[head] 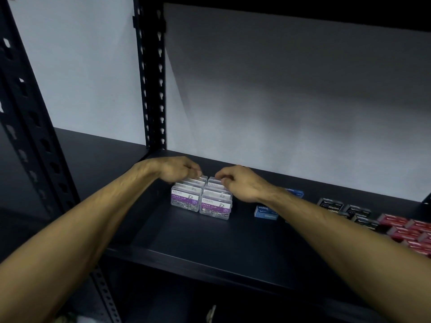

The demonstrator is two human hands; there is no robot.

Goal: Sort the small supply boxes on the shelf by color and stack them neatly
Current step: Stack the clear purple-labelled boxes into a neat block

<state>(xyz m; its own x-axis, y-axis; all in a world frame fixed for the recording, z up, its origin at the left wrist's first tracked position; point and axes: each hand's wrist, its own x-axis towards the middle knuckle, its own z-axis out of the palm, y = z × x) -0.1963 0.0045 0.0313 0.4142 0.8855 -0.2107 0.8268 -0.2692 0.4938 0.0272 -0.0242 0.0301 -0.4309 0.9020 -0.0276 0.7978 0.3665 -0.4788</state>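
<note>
Here both hands, left (pixel 177 170) and right (pixel 238 183), pinch rear clip boxes (pixel 201 198); an uneven nudge could skew those rows.

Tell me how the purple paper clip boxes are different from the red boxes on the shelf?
The purple paper clip boxes are see-through plastic, so the metal clips show inside; the red boxes are not see-through. The purple ones stand in two tidy rows at the middle of the shelf, with the left hand and right hand at the back of them. The red ones sit at the far right, untouched. Both are small boxes grouped by colour.
</note>
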